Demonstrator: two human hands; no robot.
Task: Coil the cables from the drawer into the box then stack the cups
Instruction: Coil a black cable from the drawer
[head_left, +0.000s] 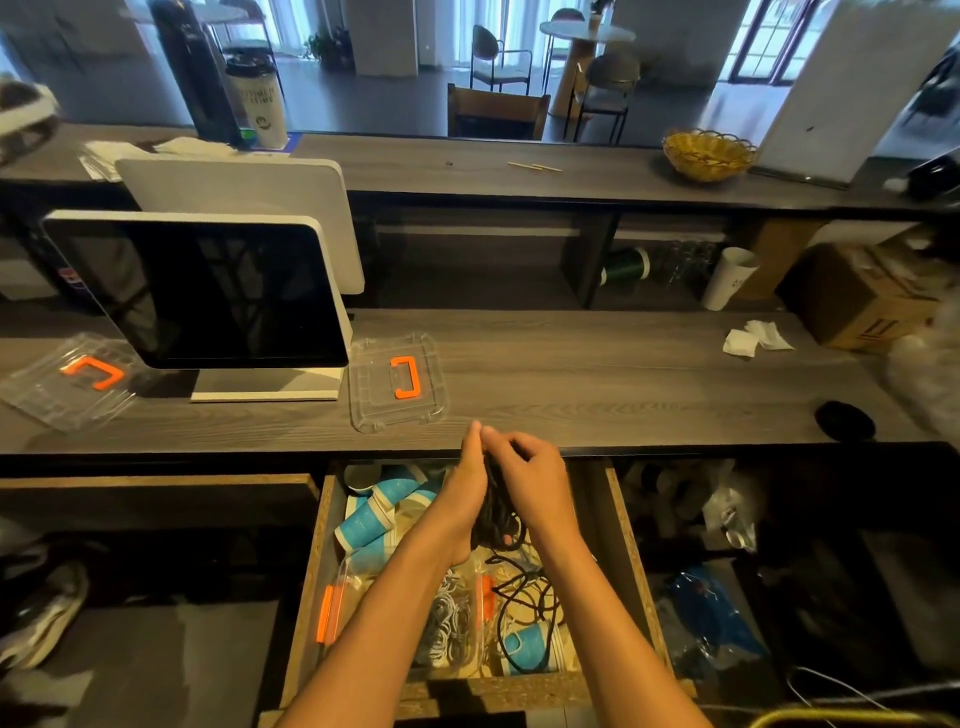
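Over the open wooden drawer (626, 561), my left hand (467, 488) and my right hand (535, 480) hold a bundle of black cable (496, 514) between them. The left hand's fingers run straight up along the coil; the right hand's fingers curl round it. A loose length of the black cable (524, 597) trails down into the drawer. Several blue and white paper cups (371, 522) lie tipped over at the drawer's back left. A clear box with orange clips (332, 613) sits in the drawer and holds white cables (449, 618).
Two clear lids with orange handles (397, 382) (78, 379) lie on the grey wooden counter (597, 384), either side of a dark monitor (202, 291). A cardboard box (857, 301), crumpled tissues (753, 335) and a white cup (727, 278) stand at the right.
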